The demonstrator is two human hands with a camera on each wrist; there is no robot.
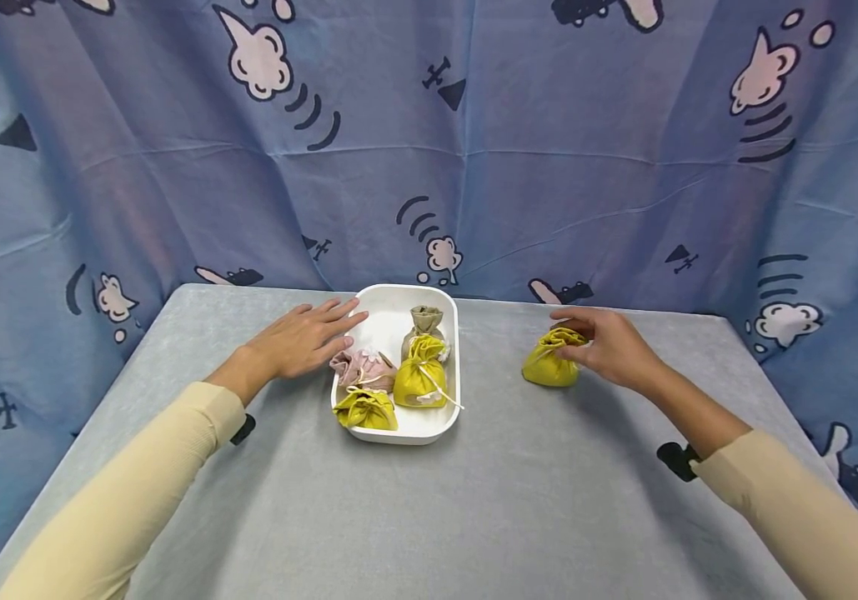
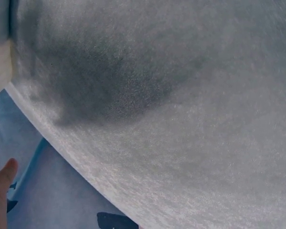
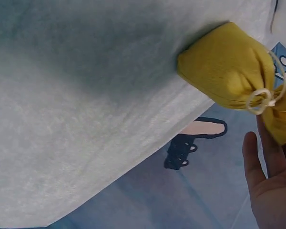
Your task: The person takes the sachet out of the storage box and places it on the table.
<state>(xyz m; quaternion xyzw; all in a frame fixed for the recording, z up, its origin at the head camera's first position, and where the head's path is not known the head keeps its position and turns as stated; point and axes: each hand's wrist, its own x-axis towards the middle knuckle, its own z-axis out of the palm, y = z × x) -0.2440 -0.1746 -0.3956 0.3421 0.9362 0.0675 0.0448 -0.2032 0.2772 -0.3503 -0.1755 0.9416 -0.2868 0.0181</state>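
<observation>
Right hand (image 1: pixel 612 346) pinches top of yellow drawstring pouch (image 1: pixel 550 360) on grey table (image 1: pixel 519 500); left hand (image 1: pixel 301 337) rests flat, fingers straight, beside white tray (image 1: pixel 387 308).

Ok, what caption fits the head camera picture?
Right hand touches a yellow pouch beside a white tray of pouches.

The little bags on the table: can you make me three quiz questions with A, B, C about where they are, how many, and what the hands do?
1. Where is the yellow bag by the right hand?
A in the tray
B on the table
C on the floor

2. How many bags lie in the white tray?
A two
B four
C six

3. What is the left hand doing?
A resting flat beside the tray
B gripping a bag
C pointing up

Answers: 1 B, it sits right of the tray; 2 B, two yellow, one pink, one tan; 3 A, fingers straight.
</observation>
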